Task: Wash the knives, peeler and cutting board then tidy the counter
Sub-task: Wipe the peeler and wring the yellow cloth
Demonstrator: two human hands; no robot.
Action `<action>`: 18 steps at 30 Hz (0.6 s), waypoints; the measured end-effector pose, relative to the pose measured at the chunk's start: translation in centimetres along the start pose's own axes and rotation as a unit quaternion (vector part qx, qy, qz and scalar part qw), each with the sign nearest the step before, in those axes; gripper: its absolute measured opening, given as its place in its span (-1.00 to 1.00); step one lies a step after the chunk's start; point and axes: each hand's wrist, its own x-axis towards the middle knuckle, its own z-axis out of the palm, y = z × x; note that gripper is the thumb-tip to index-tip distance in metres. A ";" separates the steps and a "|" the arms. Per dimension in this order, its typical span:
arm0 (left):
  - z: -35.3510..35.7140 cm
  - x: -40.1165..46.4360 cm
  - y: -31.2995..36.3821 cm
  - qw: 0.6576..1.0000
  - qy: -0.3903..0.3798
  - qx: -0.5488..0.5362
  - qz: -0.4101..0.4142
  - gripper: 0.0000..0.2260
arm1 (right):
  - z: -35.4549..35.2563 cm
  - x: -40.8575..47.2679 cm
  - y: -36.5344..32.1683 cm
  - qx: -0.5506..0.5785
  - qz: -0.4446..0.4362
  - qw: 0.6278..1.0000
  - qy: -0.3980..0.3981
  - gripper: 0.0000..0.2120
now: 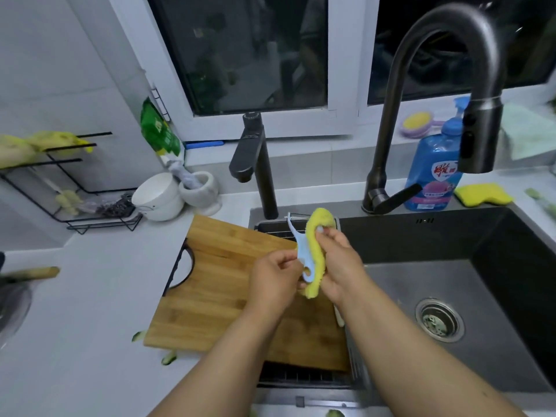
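The left hand (pixel 275 276) pinches the light blue peeler (pixel 302 254) near its bottom end, with the fingers curled round the handle; the right hand (pixel 338 263) grips a yellow sponge (pixel 316 233) and folds it round the side of the peeler, so part of the handle is hidden; the thin top of the peeler sticks up past the sponge, but the blade is too small to make out. Both hands are above the edge of the wooden cutting board (pixel 222 284); the board lies partly on the white counter (pixel 90 311) and partly over a dark rack at the left side of the sink (pixel 451 251); the arms cover its near right corner. A tall dark tap (pixel 436 85) bends over the sink; a blue soap bottle (pixel 433 176) stands behind it, and the tap head hides part of it; another yellow sponge (pixel 483 194) lies just beside the bottle. Green peel bits (pixel 168 358) lie on the counter near the board's front edge; a blurry wooden handle (pixel 36 273) pokes in at the far left, and the rest of it is cut off.
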 end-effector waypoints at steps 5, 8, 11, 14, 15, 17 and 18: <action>-1.3 -1.4 0.5 0.999 -0.025 -0.029 0.002 -0.84 | 1.5 -0.9 0.9 -0.040 0.007 0.999 0.021 -0.83; -2.2 -2.0 0.4 0.998 -0.024 -0.062 -0.024 -0.87 | 2.1 -1.4 1.3 -0.037 0.019 0.999 0.024 -0.77; -2.9 -2.3 0.3 0.995 -0.008 -0.094 -0.039 -0.88 | 2.9 -1.8 1.6 -0.030 0.022 0.999 0.026 -0.77; -3.1 -2.3 0.6 0.990 0.022 -0.128 -0.061 -0.87 | 3.5 -2.3 1.6 -0.013 0.015 1.000 0.016 -0.74; -3.2 -2.3 0.6 0.987 0.031 -0.138 -0.072 -0.87 | 3.6 -2.4 1.7 -0.007 0.015 1.000 0.008 -0.70; -3.5 -2.3 0.7 0.983 0.037 -0.154 -0.088 -0.86 | 3.6 -2.5 2.0 0.007 0.007 1.000 -0.003 -0.65; -3.8 -2.3 0.6 0.983 0.041 -0.153 -0.090 -0.86 | 3.5 -2.4 2.2 0.013 -0.004 1.000 -0.001 -0.64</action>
